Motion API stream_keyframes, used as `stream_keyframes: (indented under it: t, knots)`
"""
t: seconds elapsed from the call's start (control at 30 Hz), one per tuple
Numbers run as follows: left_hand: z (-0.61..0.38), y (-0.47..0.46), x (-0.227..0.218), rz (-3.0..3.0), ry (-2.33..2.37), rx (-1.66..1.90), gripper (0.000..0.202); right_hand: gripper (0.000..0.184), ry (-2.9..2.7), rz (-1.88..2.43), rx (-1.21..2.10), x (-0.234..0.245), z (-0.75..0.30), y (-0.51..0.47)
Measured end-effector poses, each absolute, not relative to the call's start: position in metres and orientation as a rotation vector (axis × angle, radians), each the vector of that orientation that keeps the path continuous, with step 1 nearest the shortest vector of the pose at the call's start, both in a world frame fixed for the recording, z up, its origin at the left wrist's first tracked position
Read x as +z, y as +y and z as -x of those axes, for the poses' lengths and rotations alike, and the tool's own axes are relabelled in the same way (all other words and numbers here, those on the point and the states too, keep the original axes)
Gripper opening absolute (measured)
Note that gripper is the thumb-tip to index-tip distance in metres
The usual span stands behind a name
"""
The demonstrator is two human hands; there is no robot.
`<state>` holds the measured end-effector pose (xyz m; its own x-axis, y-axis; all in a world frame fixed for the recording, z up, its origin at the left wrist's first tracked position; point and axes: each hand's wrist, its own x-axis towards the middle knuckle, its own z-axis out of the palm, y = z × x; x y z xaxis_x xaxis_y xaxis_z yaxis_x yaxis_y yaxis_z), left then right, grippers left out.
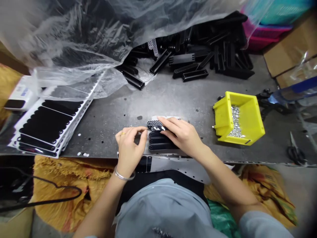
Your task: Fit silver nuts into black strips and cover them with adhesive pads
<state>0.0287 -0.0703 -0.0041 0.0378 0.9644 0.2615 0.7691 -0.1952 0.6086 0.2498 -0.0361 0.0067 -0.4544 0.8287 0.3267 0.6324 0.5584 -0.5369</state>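
Note:
Several long black plastic pieces (pixel 160 146) lie side by side near the table's front edge. My right hand (pixel 184 135) grips a black strip (pixel 156 128) with a glossy face between thumb and fingers, above the row. Just behind it is a piece with a lattice pattern (pixel 152 123), partly under my right fingers. At the left ends of these pieces, my left hand (pixel 131 142) has thumb and forefinger tips brought together in a pinch. Anything between those tips is too small to make out.
A yellow bin (pixel 250 115) of small shiny metal parts (pixel 235 122) stands to the right, with scissors (pixel 296 152) beyond. Sheets of black stickers (pixel 47 122) lie left. Behind, clear plastic (pixel 86 39) partly covers a heap of black pieces (pixel 190 62).

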Motion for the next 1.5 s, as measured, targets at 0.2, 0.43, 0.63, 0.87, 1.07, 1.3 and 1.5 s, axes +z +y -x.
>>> stream_keyframes:
  t: [0.2,0.43,0.63,0.87,1.07,1.3,1.5]
  knots:
    - [-0.026,-0.049,-0.012,-1.786,1.681,0.839,0.015,0.018,-2.288,1.022,0.530,-0.006,-0.243,-0.021]
    - [-0.035,-0.044,-0.015,-1.632,1.662,0.888,0.015,0.019,-2.256,1.047,0.650,-0.002,-0.246,-0.020]
    - [-0.038,-0.040,-0.017,-1.559,1.686,0.904,0.017,0.019,-2.269,1.017,0.629,0.000,-0.246,-0.019]
    - [-0.036,-0.041,-0.019,-1.539,1.675,0.916,0.016,0.018,-2.242,1.010,0.658,-0.002,-0.248,-0.018]
    - [-0.038,-0.039,-0.018,-1.544,1.682,0.900,0.014,0.021,-2.321,1.054,0.556,0.000,-0.247,-0.021]
    - [-0.038,-0.037,-0.019,-1.560,1.692,0.890,0.016,0.013,-1.958,1.330,0.761,0.004,-0.299,-0.029]
    - [-0.036,-0.038,-0.021,-1.563,1.682,0.904,0.020,0.009,-1.854,1.287,0.780,-0.004,-0.309,-0.032]
